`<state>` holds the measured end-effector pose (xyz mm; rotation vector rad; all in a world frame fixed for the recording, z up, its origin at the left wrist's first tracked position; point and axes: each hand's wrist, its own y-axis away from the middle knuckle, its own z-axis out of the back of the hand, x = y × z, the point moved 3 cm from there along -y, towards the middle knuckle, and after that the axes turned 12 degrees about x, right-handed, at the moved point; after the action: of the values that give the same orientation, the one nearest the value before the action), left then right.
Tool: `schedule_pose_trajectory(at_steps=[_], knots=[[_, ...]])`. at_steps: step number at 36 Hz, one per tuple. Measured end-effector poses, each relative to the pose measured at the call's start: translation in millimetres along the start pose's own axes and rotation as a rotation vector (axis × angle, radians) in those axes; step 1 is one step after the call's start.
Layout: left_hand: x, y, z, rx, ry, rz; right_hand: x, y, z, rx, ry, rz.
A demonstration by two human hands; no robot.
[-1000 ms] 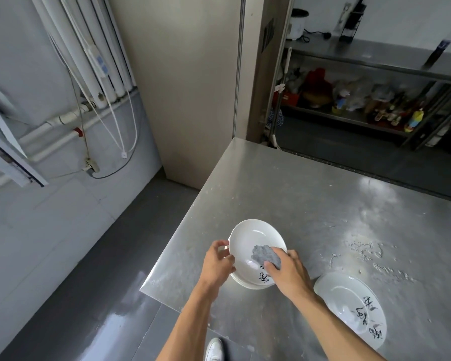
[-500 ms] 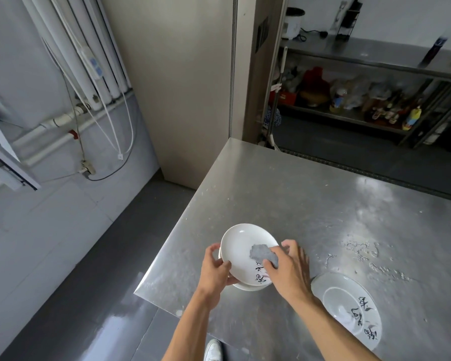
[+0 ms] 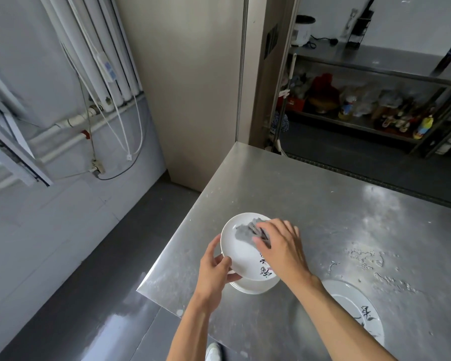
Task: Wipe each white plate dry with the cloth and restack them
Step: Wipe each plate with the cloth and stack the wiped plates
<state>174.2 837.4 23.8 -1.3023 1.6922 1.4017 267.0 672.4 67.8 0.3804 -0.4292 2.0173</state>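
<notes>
**Right hand** (image 3: 281,250): the fingers (image 3: 275,227) are bent over a crumpled grey cloth (image 3: 245,231) with the thumb tucked against it. They grip the cloth and press it onto the face of the upper plate (image 3: 241,254), on the part far from the wrist.

**Left hand** (image 3: 214,269): the thumb lies on the plate's left rim and the other fingers curl beneath it, holding that edge. Black brush characters show on the rim, just under the right palm.

**Below both sets of fingers:** a stack (image 3: 255,287) of white plates sits directly under the upper plate. Whether the two touch cannot be told.

**Outward of the right forearm:** a single plate (image 3: 349,298) with the same black characters lies flat on the steel bench (image 3: 310,194), apart from the stack. Beyond that forearm, water droplets (image 3: 367,259) spot the bench.

**Between the forearms:** a pale shoe (image 3: 212,351) shows on the grey floor (image 3: 94,269) near the bench corner.
</notes>
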Motion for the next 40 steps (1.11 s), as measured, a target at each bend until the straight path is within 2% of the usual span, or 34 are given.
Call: schedule_pose_trajectory(at_steps=[1,3,7,11,15,18,26,29,32,34,38,40], knots=[[0.4,0.8,1.4,-0.001,0.005,-0.001,1.2,0.6,0.6,-0.054,0.052,0.013],[0.9,3.5,4.3,0.0,0.011,0.001,2.3,0.4,1.4,-0.06,0.041,-0.005],[2.4,9.0,8.3,-0.001,0.011,0.001,0.5,0.5,1.4,0.075,0.029,-0.035],[1.1,13.2,7.9,0.002,0.012,-0.006,3.9,2.0,-2.7,0.24,0.201,-0.086],[-1.4,14.1,5.4,-0.001,0.004,-0.014,4.9,5.1,-12.2,0.282,0.273,-0.143],[-2.2,14.1,4.6,-0.004,-0.015,-0.028,4.4,6.9,-16.6,0.268,0.214,-0.17],[-3.0,17.1,5.6,-0.022,-0.042,-0.018,2.9,10.7,-8.4,0.189,-0.168,-0.216],[-3.2,17.4,4.3,-0.023,-0.042,-0.016,3.2,12.6,-2.8,0.135,-0.24,-0.257],[-3.8,16.9,2.1,-0.021,-0.039,-0.021,4.2,15.4,1.7,-0.062,-0.07,-0.199],[-4.3,16.3,0.1,-0.008,-0.043,-0.031,1.2,16.5,2.4,-0.132,0.052,-0.174],[-7.0,15.8,-3.9,0.004,-0.047,-0.05,-2.4,18.2,-0.1,-0.078,0.211,-0.088],[-7.3,16.6,-5.3,0.006,-0.055,-0.052,-3.1,18.8,-0.3,-0.024,0.218,-0.114]])
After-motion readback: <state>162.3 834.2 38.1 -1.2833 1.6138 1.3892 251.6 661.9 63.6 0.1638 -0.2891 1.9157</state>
